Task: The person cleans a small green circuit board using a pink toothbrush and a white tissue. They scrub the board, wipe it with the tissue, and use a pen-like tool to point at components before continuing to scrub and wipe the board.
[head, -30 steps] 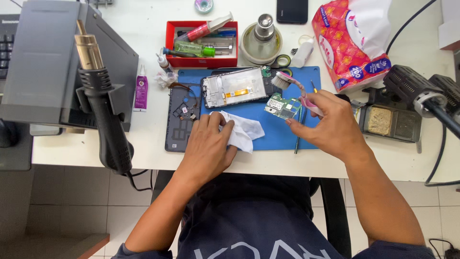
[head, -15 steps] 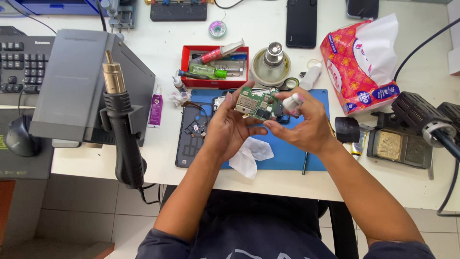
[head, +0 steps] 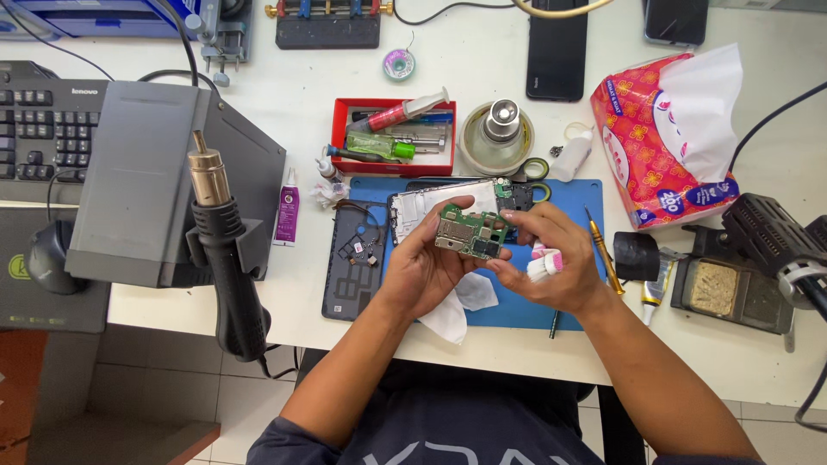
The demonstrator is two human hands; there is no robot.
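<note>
You hold a small green circuit board point(head: 470, 234) up above the blue mat point(head: 575, 303), just in front of the opened phone frame point(head: 431, 208) that lies on it. Your left hand point(head: 424, 267) cups the board from below, fingers curled round its left edge; your right hand point(head: 549, 257) pinches its right edge with the fingertips while the lower fingers close on a small white bottle with a pink label point(head: 543, 265). This looks like the inspection or cleaning step on the board. Any next move calls for a steady two-sided grip, with the bottle kept upright. Both wrists are raised off the table, palms turned inward toward each other. A crumpled white wipe point(head: 461, 306) lies on the mat under your left hand, and a yellow-handled screwdriver point(head: 601, 251) rests just right of your right hand.
</note>
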